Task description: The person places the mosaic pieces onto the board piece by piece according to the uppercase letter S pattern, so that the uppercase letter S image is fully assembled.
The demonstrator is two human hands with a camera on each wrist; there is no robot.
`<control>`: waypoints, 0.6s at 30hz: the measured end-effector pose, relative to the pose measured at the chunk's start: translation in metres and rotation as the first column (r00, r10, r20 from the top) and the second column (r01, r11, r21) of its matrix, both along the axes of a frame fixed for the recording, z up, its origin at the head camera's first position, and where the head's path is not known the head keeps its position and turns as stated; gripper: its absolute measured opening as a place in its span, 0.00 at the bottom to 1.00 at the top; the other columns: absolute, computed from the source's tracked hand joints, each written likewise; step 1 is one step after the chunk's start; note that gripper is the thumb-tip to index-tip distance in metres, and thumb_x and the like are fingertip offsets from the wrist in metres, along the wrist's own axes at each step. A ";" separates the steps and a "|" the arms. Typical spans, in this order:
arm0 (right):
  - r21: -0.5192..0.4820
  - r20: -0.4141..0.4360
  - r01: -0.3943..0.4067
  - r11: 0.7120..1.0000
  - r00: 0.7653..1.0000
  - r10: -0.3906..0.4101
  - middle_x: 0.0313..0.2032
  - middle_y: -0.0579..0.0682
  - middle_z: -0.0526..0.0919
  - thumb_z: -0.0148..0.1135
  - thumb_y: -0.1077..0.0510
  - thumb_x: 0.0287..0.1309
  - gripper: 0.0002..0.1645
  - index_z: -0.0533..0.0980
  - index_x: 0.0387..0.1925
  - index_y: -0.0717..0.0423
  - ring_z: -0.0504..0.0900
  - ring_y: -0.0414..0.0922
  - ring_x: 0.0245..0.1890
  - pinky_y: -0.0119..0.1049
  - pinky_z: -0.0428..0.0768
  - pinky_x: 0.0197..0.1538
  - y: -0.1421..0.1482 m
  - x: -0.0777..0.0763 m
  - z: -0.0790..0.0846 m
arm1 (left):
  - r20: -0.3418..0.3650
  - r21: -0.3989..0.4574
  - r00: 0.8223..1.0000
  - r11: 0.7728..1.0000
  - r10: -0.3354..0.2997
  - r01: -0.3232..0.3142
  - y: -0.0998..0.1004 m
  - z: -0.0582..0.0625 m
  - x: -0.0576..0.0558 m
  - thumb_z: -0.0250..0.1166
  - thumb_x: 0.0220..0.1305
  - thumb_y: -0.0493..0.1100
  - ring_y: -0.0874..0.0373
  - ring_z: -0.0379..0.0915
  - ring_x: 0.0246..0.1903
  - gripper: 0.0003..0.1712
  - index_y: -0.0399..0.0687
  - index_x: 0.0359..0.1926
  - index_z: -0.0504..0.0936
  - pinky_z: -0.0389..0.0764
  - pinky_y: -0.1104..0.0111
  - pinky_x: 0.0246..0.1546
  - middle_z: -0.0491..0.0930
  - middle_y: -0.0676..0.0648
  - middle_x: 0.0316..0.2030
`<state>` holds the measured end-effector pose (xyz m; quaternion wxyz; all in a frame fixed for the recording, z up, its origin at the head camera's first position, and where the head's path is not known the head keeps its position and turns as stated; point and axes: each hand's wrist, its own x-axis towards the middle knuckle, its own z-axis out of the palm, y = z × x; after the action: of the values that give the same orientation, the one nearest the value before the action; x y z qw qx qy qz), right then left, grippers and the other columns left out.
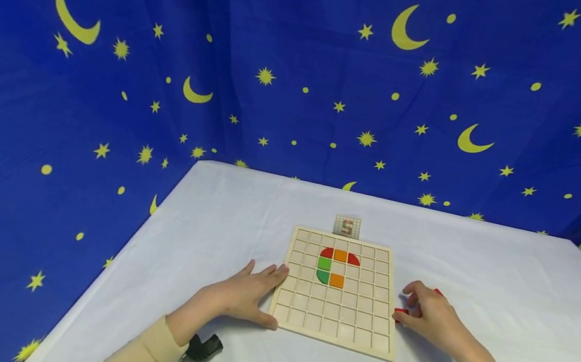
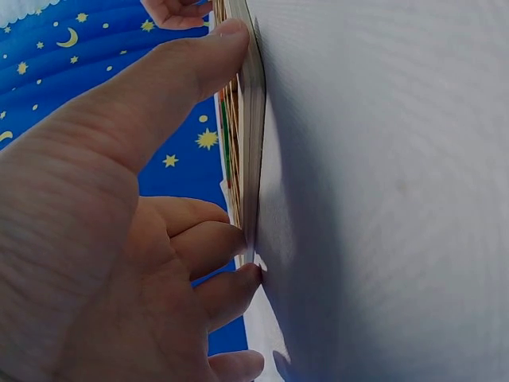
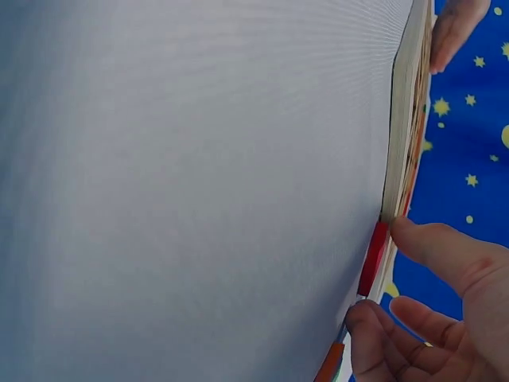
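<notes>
A wooden grid board lies on the table. Set in its cells are red curved pieces, orange squares, a light green square and a darker green curved piece. My left hand rests at the board's left edge, fingers spread, thumb at the near corner. Beside the board's right edge my right hand is over a red tile; its thumb is right at the tile and the fingertips are apart from the thumb. Another red piece is partly hidden behind this hand.
A small card with an S pattern on a grid stands against the board's far edge. An orange piece lies near the right fingers. White cloth covers the table; a blue star-and-moon curtain hangs behind and at the sides.
</notes>
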<state>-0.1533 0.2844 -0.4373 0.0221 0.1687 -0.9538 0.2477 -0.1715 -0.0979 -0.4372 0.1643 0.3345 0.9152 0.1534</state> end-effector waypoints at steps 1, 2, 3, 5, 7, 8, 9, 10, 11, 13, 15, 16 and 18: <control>0.002 -0.003 -0.006 1.000 1.000 0.006 0.28 0.43 0.76 0.74 0.54 0.46 0.24 0.73 0.41 0.61 0.70 0.35 0.24 0.32 0.71 0.27 0.000 0.000 0.000 | 0.000 0.001 1.000 1.000 -0.001 0.001 0.000 0.000 0.000 0.68 0.51 0.64 0.50 0.43 0.70 0.59 0.39 0.72 0.50 0.38 0.44 0.65 0.48 0.44 0.72; 0.004 -0.006 -0.007 1.000 1.000 0.007 0.28 0.43 0.76 0.74 0.55 0.46 0.23 0.73 0.41 0.61 0.70 0.35 0.23 0.31 0.71 0.27 -0.001 0.000 0.000 | 0.001 0.003 1.000 1.000 -0.001 0.001 0.000 0.000 0.000 0.68 0.51 0.64 0.50 0.43 0.70 0.59 0.39 0.72 0.50 0.38 0.44 0.65 0.48 0.44 0.72; 0.006 -0.008 -0.013 1.000 1.000 0.013 0.28 0.43 0.76 0.73 0.56 0.46 0.23 0.73 0.41 0.61 0.70 0.34 0.23 0.31 0.71 0.27 -0.001 0.000 0.000 | 0.001 0.003 1.000 1.000 -0.002 0.002 0.000 0.000 0.000 0.68 0.52 0.64 0.50 0.43 0.70 0.59 0.39 0.72 0.50 0.38 0.45 0.65 0.48 0.44 0.72; 0.008 -0.011 -0.021 1.000 1.000 0.021 0.28 0.43 0.77 0.73 0.57 0.46 0.22 0.73 0.41 0.62 0.71 0.34 0.23 0.31 0.72 0.27 -0.001 0.000 0.000 | 0.000 0.004 1.000 1.000 -0.004 0.004 0.000 0.000 0.000 0.68 0.52 0.64 0.50 0.43 0.70 0.59 0.39 0.72 0.50 0.38 0.45 0.65 0.48 0.44 0.72; 0.008 -0.007 -0.019 1.000 1.000 0.019 0.28 0.43 0.77 0.73 0.57 0.46 0.22 0.73 0.41 0.61 0.71 0.34 0.23 0.30 0.72 0.27 -0.001 0.001 0.001 | 0.000 0.004 1.000 1.000 -0.004 0.004 0.000 0.000 0.000 0.68 0.52 0.64 0.50 0.43 0.70 0.59 0.39 0.73 0.50 0.37 0.44 0.65 0.47 0.44 0.72; 0.008 -0.005 -0.019 1.000 1.000 0.019 0.28 0.43 0.77 0.73 0.57 0.46 0.22 0.73 0.41 0.61 0.71 0.35 0.24 0.30 0.72 0.27 -0.002 0.001 0.001 | -0.001 0.003 1.000 1.000 -0.004 0.004 0.000 0.000 0.000 0.68 0.52 0.64 0.50 0.43 0.70 0.59 0.39 0.72 0.50 0.37 0.44 0.65 0.47 0.44 0.72; 0.005 0.000 -0.024 1.000 1.000 0.024 0.28 0.43 0.77 0.73 0.58 0.46 0.23 0.73 0.41 0.62 0.71 0.35 0.24 0.30 0.72 0.27 -0.002 0.002 0.002 | -0.001 0.002 1.000 1.000 -0.004 0.004 0.000 0.000 0.000 0.68 0.52 0.64 0.50 0.43 0.70 0.59 0.39 0.72 0.50 0.38 0.44 0.65 0.47 0.44 0.72; 0.002 0.003 -0.022 1.000 1.000 0.022 0.28 0.43 0.77 0.73 0.58 0.46 0.23 0.73 0.41 0.62 0.71 0.35 0.24 0.30 0.72 0.27 -0.002 0.002 0.002 | -0.001 0.002 1.000 1.000 -0.003 0.003 0.000 0.000 0.000 0.68 0.52 0.64 0.50 0.43 0.70 0.59 0.39 0.72 0.50 0.38 0.44 0.65 0.48 0.44 0.72; 0.001 0.007 -0.022 1.000 1.000 0.022 0.27 0.43 0.77 0.73 0.58 0.45 0.23 0.73 0.41 0.62 0.71 0.35 0.24 0.30 0.72 0.27 -0.003 0.003 0.002 | 0.000 0.002 1.000 1.000 -0.003 0.003 0.000 0.000 0.000 0.68 0.51 0.64 0.50 0.43 0.70 0.59 0.39 0.72 0.50 0.38 0.44 0.65 0.48 0.44 0.72; -0.008 0.017 -0.028 1.000 0.999 0.029 0.27 0.43 0.77 0.73 0.58 0.45 0.23 0.73 0.42 0.62 0.70 0.35 0.23 0.30 0.71 0.26 -0.003 0.004 0.002 | -0.001 -0.001 1.000 1.000 -0.001 0.001 0.000 0.000 0.000 0.68 0.51 0.64 0.50 0.43 0.70 0.59 0.39 0.72 0.50 0.38 0.44 0.65 0.48 0.44 0.72; -0.016 0.022 -0.032 0.999 0.999 0.032 0.27 0.43 0.77 0.73 0.60 0.45 0.23 0.72 0.42 0.62 0.70 0.34 0.23 0.30 0.71 0.26 -0.004 0.005 0.002 | -0.002 -0.004 1.000 1.000 -0.001 0.001 0.000 0.000 0.000 0.68 0.51 0.64 0.50 0.43 0.70 0.59 0.39 0.72 0.50 0.38 0.44 0.65 0.48 0.44 0.72; -0.018 0.023 -0.028 0.999 0.999 0.028 0.26 0.43 0.77 0.74 0.60 0.44 0.23 0.73 0.42 0.61 0.70 0.34 0.23 0.29 0.71 0.26 -0.005 0.005 0.002 | -0.002 -0.005 1.000 1.000 -0.001 0.001 0.000 0.000 0.000 0.68 0.51 0.64 0.50 0.43 0.70 0.59 0.39 0.72 0.50 0.38 0.44 0.65 0.48 0.44 0.72; -0.022 0.025 -0.032 0.999 0.999 0.032 0.27 0.43 0.77 0.74 0.62 0.43 0.24 0.73 0.42 0.62 0.69 0.34 0.23 0.29 0.71 0.26 -0.005 0.006 0.002 | -0.002 -0.009 1.000 1.000 0.000 0.000 0.000 0.000 0.000 0.68 0.51 0.64 0.50 0.43 0.70 0.59 0.39 0.72 0.50 0.38 0.44 0.65 0.48 0.44 0.72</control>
<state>-0.1470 0.2789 -0.4352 0.0080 0.1805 -0.9485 0.2603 -0.1717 -0.0978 -0.4369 0.1648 0.3339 0.9161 0.1489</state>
